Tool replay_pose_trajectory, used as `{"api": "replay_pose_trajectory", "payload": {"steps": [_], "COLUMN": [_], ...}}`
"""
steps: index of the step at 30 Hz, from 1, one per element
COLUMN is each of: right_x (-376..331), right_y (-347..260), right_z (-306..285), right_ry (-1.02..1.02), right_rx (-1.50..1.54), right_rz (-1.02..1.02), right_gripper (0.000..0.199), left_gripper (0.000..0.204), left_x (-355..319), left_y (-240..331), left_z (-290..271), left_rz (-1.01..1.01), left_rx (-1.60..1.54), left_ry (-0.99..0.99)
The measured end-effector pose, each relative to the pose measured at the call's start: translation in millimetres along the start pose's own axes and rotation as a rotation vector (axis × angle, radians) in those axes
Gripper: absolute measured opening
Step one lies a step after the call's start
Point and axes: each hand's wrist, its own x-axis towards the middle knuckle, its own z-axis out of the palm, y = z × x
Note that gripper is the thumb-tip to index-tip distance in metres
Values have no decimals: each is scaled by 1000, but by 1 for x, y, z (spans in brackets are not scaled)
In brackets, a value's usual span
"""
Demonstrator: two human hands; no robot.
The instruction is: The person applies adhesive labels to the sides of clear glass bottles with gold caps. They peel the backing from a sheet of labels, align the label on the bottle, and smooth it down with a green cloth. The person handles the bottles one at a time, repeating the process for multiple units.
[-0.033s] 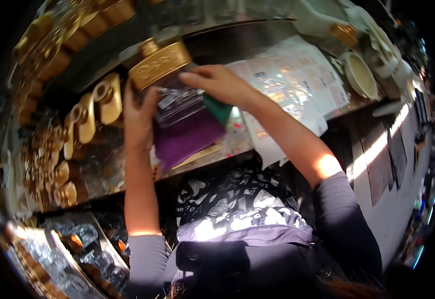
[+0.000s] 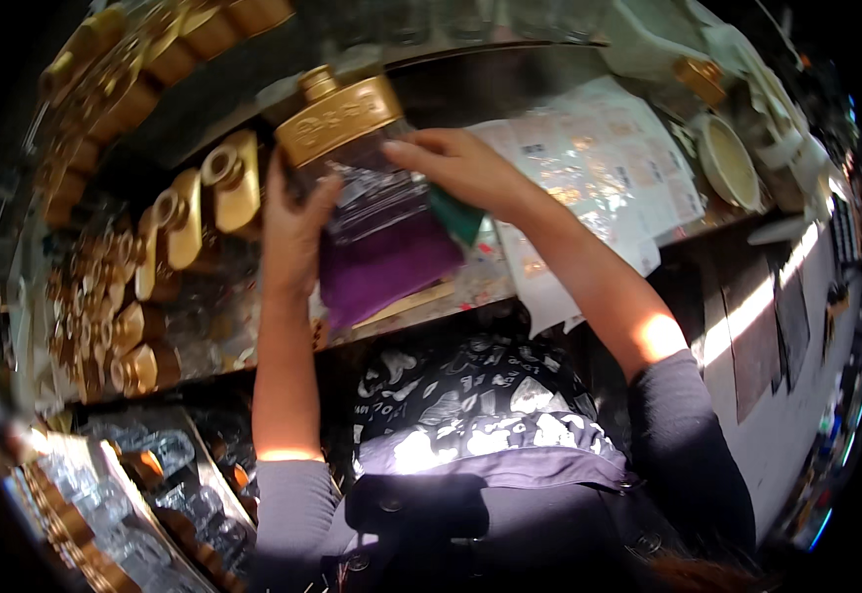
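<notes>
A flat bottle (image 2: 344,121) with a gold shoulder and neck and a clear lower body is held up over the bench, its neck pointing away from me. My left hand (image 2: 295,219) grips its left side, thumb toward the front. On the right edge, the fingers and thumb of my right hand (image 2: 462,170) close around it. Below the bottle hangs or lies a purple cloth (image 2: 391,272); whether a hand holds it I cannot tell. Green cloth (image 2: 457,214) shows under my right hand.
Several gold-topped bottles (image 2: 233,183) stand in rows on the left, with more on the shelf (image 2: 169,54) behind. Sheets of printed labels (image 2: 599,163) cover the bench's right part, beside a white bowl (image 2: 727,163). Clear bottles (image 2: 169,455) fill a crate at lower left.
The bench, hands and bottle appear slightly farther right in the picture. Both hands keep the same hold on the bottle.
</notes>
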Motion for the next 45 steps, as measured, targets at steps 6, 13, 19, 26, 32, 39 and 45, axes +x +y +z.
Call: {"api": "replay_pose_trajectory", "payload": {"steps": [6,13,19,26,32,39,45], "right_x": [-16,-7,-10,3,1,-8,-16], "right_y": [-4,-11,-1,-9,-17,6,-8], "right_z": [1,11,10,13,12,10,11], "right_ry": [-154,14,47,104,105,12,-54], "right_rx": [140,-62,-4,-37,-19,-46,50], "right_rz": [-27,-50,-107,-80,-21,-84,-29], "right_gripper": [56,57,61,62,64,62,57], "left_gripper": [87,71,66,62,66,81,84], "left_x": [-23,-8,-4,2,0,-20,-24], "left_y": [-6,-3,-5,-7,-13,-10,-11], "left_z": [-14,-2,3,1,-1,-8,-10], "left_rz": [25,-2,59,43,58,33,6], "left_rx": [-125,-178,-151,-229,-213,-125,-115], "left_ry": [-110,-23,27,61,67,-18,-18]}}
